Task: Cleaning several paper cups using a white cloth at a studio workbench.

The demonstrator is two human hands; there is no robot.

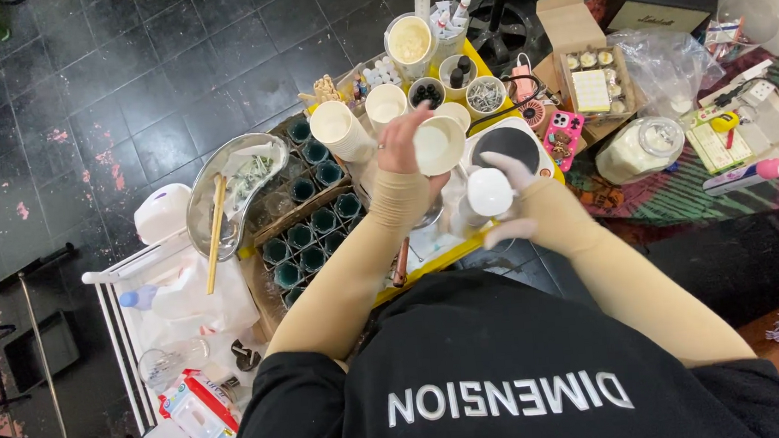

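Since the camera looks down from overhead, a fair bit gets blocked: the left hand (pixel 399 146) is seen mostly from the back, fingers wrapped round a cream paper cup (pixel 440 144) held tipped on its side, mouth toward the camera, above the yellow table (pixel 540 105). What's inside just reads as pale, can't tell more. Right hand (pixel 510 191), in a white glove, is curled around a small white container (pixel 487 193) just below and right of the cup; the glove blends into it, so the exact grip is hard to make out. Both forearms wear beige sleeves, and the black shirt (pixel 504 377) cuts off the table's near edge.

Around them: a tray of dark teal glass jars (pixel 312 230) to the left, partly under the left arm, a metal bowl (pixel 230 190) with a wooden stick across it, more paper cups (pixel 343 130) behind, a round black hot plate (pixel 506 145) half hidden by the cup, and a pink phone (pixel 563 133) beside it.
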